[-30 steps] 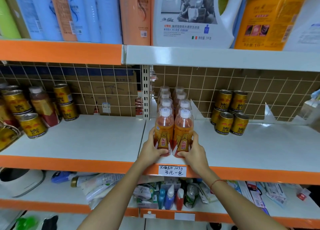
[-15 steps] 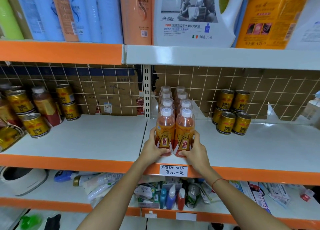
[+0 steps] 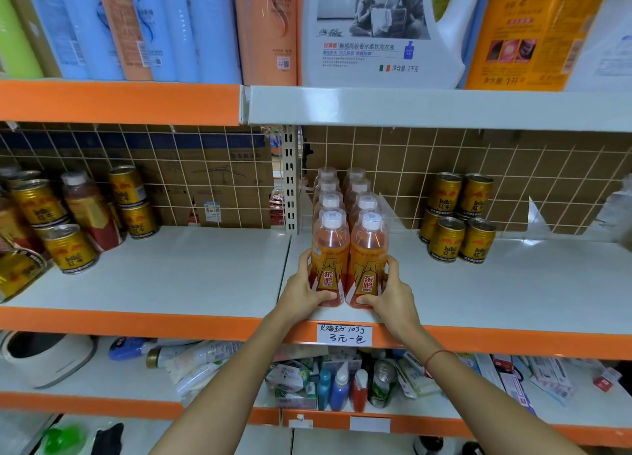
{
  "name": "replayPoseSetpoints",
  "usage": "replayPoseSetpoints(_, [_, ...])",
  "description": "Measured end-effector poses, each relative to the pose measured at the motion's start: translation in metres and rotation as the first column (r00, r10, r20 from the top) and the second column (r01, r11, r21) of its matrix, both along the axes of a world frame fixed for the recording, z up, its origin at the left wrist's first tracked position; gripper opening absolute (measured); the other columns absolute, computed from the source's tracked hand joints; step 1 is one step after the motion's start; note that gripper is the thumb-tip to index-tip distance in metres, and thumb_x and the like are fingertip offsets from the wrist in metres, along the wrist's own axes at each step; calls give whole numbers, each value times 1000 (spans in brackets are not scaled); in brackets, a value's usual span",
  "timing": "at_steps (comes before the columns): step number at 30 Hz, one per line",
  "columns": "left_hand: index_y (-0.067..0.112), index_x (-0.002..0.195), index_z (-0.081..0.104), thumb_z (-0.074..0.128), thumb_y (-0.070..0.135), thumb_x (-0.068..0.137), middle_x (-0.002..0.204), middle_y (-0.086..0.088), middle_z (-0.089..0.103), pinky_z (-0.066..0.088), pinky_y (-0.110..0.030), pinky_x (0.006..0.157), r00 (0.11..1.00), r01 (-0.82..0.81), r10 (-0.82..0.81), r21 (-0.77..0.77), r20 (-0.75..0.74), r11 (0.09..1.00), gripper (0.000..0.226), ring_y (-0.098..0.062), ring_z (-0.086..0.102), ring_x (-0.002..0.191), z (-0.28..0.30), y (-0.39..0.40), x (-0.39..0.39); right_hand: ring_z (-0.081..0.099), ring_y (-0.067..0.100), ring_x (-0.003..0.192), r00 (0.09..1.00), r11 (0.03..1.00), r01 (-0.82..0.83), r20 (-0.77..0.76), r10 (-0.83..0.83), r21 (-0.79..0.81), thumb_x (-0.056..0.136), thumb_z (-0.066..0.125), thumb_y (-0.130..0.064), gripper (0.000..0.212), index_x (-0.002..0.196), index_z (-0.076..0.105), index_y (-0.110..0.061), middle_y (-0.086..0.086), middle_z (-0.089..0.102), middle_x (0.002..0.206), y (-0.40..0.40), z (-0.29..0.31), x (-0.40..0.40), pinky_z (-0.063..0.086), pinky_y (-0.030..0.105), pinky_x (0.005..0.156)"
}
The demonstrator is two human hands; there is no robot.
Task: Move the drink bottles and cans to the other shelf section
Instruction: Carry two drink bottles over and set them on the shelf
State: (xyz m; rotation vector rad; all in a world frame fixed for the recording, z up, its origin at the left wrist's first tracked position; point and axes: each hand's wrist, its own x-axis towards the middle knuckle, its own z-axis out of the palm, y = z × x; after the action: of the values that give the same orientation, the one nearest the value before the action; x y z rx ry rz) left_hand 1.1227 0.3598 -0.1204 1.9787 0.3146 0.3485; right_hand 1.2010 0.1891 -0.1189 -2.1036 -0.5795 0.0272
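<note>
Orange bottles [image 3: 349, 266] between curled fingers [image 3: 371, 299]

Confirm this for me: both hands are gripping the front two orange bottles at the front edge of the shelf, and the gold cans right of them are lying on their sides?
Not quite. The head view shows the gold cans standing upright, stacked two high. The left hand and right hand do grip the front two orange bottles at the shelf edge.

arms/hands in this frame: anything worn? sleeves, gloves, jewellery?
Both forearms are bare to the bottom of the frame, with no sleeves showing. No gloves, rings or watch visible on the left hand or right hand. The only item worn is a thin red string bracelet on the right wrist.
</note>
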Motion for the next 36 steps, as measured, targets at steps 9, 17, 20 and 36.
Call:
replayPoseSetpoints(9, [29,143,16,77,11,76,128,-1,58,44,-22,93,1000,-3,4,15,-13,1000,93,-12,57,112,2,-1,-2,64,24,103,1000,999,-7,14,7,-34,72,80,-14,86,137,24,-22,7,63,119,1,2,1,51,32,86])
replayPoseSetpoints(17, [29,146,9,75,11,79,131,-1,55,42,-24,96,999,-3,5,51,-39,999,96,-15,55,117,7,-5,-4,64,24,102,1000,999,-8,7,8,-37,73,80,-14,84,135,25,-23,7,64,119,1,3,0,50,31,85])
replayPoseSetpoints(20, [29,147,8,75,12,79,132,-1,55,42,-25,96,999,-9,11,47,-46,999,97,-15,55,117,7,-6,-4,63,24,104,1000,999,-8,-8,8,-40,73,80,-15,87,137,21,-25,6,62,121,1,3,-1,51,34,88])
replayPoseSetpoints(36, [16,151,14,67,24,88,156,-2,24,25,-33,114,984,-170,156,195,85,966,83,-18,25,142,30,-19,-42,55,29,116,990,989,120,83,-113,-87,84,70,-31,80,144,19,-17,12,53,132,-13,32,-35,47,39,85])
